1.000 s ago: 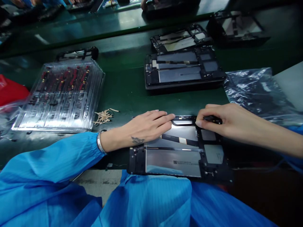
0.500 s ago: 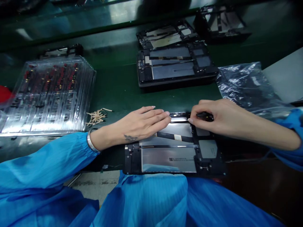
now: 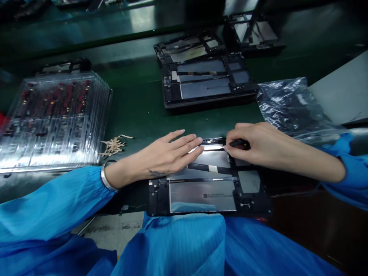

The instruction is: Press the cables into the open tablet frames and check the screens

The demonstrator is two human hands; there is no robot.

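Note:
An opened tablet-like device (image 3: pixel 205 195) lies in front of me at the table's near edge, its silver battery plates and dark flex strips showing. My left hand (image 3: pixel 169 155) rests across its upper left part, fingers stretched out and fingertips at the far edge. At the far edge, right of those fingertips, my right hand (image 3: pixel 250 143) is closed around a slim black tool (image 3: pixel 240 144). The tool's tip is hidden by my fingers, so its kind cannot be told. Thumb and forefinger touch the device beside a bright silver strip (image 3: pixel 213 147).
Stacked clear plastic trays (image 3: pixel 54 122) with small parts stand at the left, near a pile of beige paper strips (image 3: pixel 113 145). Beyond my hands lie more opened devices (image 3: pixel 208 82). A crumpled clear plastic bag (image 3: pixel 287 103) is at the right.
The view has shifted slightly, so most things appear further left. My left fingers look a little more spread. The right hand keeps its hold on the black tool at the device's far edge.

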